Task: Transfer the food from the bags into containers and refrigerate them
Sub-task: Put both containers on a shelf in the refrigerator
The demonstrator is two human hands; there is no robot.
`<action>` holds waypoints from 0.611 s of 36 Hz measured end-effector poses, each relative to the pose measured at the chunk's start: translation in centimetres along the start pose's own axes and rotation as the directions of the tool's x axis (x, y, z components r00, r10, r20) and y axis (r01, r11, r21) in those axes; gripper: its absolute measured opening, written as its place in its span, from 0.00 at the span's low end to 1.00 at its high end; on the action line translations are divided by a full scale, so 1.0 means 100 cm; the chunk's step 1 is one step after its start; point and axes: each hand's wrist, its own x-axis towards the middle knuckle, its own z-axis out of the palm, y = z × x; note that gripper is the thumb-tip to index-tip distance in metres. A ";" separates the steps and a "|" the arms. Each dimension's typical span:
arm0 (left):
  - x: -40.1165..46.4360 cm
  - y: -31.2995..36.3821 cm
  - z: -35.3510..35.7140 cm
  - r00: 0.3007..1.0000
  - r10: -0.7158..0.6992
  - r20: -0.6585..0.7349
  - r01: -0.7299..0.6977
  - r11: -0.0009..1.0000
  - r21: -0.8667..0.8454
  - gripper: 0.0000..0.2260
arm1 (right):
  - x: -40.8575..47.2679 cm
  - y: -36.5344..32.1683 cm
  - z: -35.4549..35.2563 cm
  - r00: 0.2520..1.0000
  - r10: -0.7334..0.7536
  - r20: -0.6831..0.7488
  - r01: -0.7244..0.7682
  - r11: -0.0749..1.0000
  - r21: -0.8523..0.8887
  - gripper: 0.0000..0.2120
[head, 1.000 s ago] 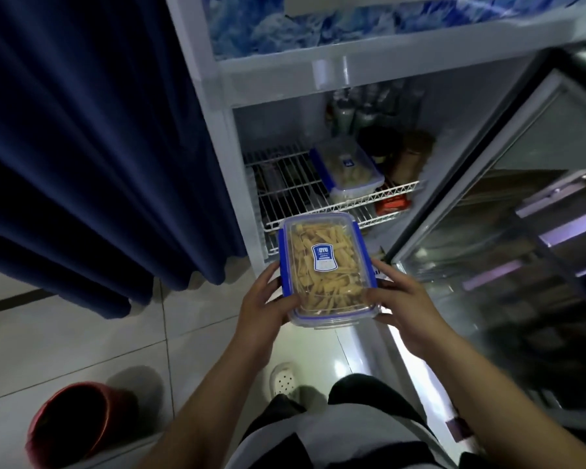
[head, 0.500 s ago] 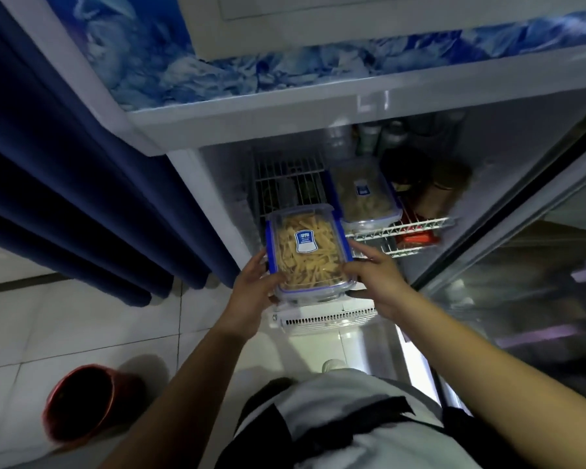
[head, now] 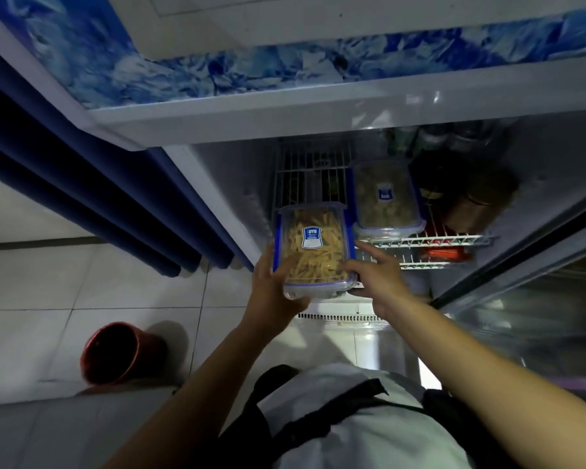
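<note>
A clear box (head: 313, 248) with a blue-edged lid, filled with yellow strips of food, is held at the front of the fridge's wire shelf (head: 430, 239), its far end over the shelf's left part and its near end still out in front. The left hand (head: 274, 285) is curled round the box's near left corner, thumb up the side: the grip is closed on the box. The right hand (head: 374, 275) is laid against the box's right side with the forefinger stretched forward; whether its other fingers are curled under the box cannot be told. A second box (head: 386, 198) of the same kind is set on the shelf just to the right. A red bucket (head: 114, 353) is seen on the tiled floor, beside a blue curtain (head: 92, 184).
</note>
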 end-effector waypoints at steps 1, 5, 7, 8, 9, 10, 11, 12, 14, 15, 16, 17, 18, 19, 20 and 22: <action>0.002 0.001 0.003 0.999 0.045 -0.010 -0.044 0.992 0.121 0.34 | 0.002 0.000 0.002 1.000 -0.005 -0.003 0.005 1.000 0.000 0.32; 0.014 0.004 0.014 0.978 0.200 0.052 -0.203 0.892 0.404 0.28 | 0.007 -0.005 0.011 1.000 -0.011 -0.015 0.011 1.000 0.016 0.30; 0.022 0.003 0.015 0.966 0.245 0.086 -0.256 0.835 0.487 0.25 | 0.010 -0.010 0.014 1.000 -0.024 -0.018 0.024 1.000 -0.002 0.29; 0.025 0.002 0.015 0.958 0.268 0.100 -0.280 0.805 0.524 0.24 | 0.012 -0.012 0.014 0.999 -0.031 -0.017 0.030 0.999 -0.016 0.28; 0.030 0.001 0.015 0.953 0.281 0.115 -0.296 0.780 0.551 0.23 | 0.014 -0.015 0.014 0.999 -0.037 -0.010 0.037 0.999 -0.028 0.28; 0.035 0.002 0.014 0.953 0.270 0.135 -0.297 0.767 0.569 0.23 | 0.015 -0.017 0.012 0.999 -0.043 0.001 0.043 0.998 -0.044 0.28; 0.041 0.004 0.012 0.959 0.240 0.148 -0.281 0.769 0.574 0.23 | 0.016 -0.020 0.010 0.998 -0.052 0.019 0.053 0.996 -0.067 0.28; 0.047 0.006 0.012 0.968 0.202 0.151 -0.252 0.785 0.567 0.24 | 0.017 -0.024 0.008 0.997 -0.072 0.037 0.076 0.991 -0.108 0.28; 0.059 0.012 0.011 0.979 0.142 0.147 -0.200 0.820 0.536 0.27 | 0.016 -0.030 0.000 0.982 -0.181 0.054 0.189 0.948 -0.256 0.25; 0.065 0.014 0.010 0.980 0.128 0.151 -0.189 0.830 0.525 0.29 | 0.016 -0.032 -0.005 0.965 -0.258 0.053 0.260 0.899 -0.352 0.24; 0.069 0.015 0.010 0.981 0.118 0.154 -0.182 0.836 0.518 0.31 | 0.016 -0.034 -0.012 0.941 -0.335 0.052 0.322 0.833 -0.450 0.23; 0.074 0.015 0.010 0.981 0.112 0.156 -0.177 0.840 0.512 0.34 | 0.018 -0.035 -0.020 0.912 -0.406 0.062 0.370 0.745 -0.555 0.23; 0.077 0.014 0.011 0.982 0.109 0.154 -0.174 0.842 0.511 0.35 | 0.021 -0.036 -0.028 0.886 -0.455 0.090 0.393 0.634 -0.666 0.23; 0.081 0.012 0.012 0.983 0.106 0.149 -0.169 0.841 0.515 0.36 | 0.026 -0.036 -0.037 0.877 -0.465 0.125 0.380 0.509 -0.772 0.25; 0.084 0.011 0.014 0.984 0.102 0.143 -0.163 0.836 0.523 0.36 | 0.031 -0.037 -0.044 0.888 -0.435 0.150 0.338 0.396 -0.854 0.29; 0.094 0.007 0.017 0.988 0.089 0.129 -0.145 0.833 0.534 0.34 | 0.039 -0.038 -0.057 0.937 -0.312 0.159 0.247 0.268 -0.931 0.36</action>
